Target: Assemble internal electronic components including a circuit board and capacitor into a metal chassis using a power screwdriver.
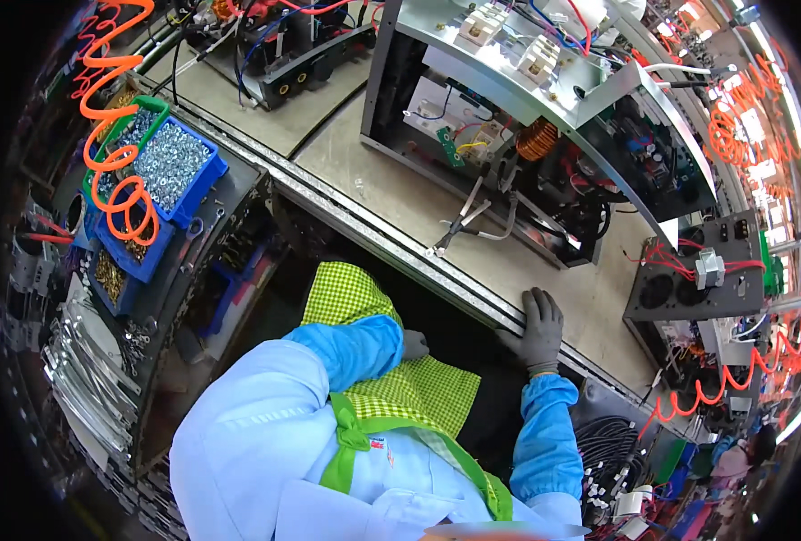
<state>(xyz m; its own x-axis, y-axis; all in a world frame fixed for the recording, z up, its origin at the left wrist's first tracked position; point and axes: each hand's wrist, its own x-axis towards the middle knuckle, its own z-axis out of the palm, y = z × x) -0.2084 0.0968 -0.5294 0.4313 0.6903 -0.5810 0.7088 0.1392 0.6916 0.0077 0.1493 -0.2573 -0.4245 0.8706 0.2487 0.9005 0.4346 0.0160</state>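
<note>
My right hand [542, 334], in a grey glove, lies on the metal-edged front of the workbench [333, 162], its fingers stretched out and nothing in them. Low in front of my body, my left hand [415, 344] shows only in part beside the green checked apron [432, 392]. Its fingers are hidden, so what it holds, if anything, does not show. Beyond my hands stands an open metal-framed electrical unit [391, 99] with a copper coil [538, 142] and wiring inside. Cables with a pale connector end [438, 248] hang from it onto the bench.
At left, a blue bin of small metal fasteners [173, 167] sits beneath a coiled orange air hose [112, 115]. A ring spanner [193, 230] lies beside it. Another dark unit with fans [689, 293] stands at right, near black cable bundles [610, 451].
</note>
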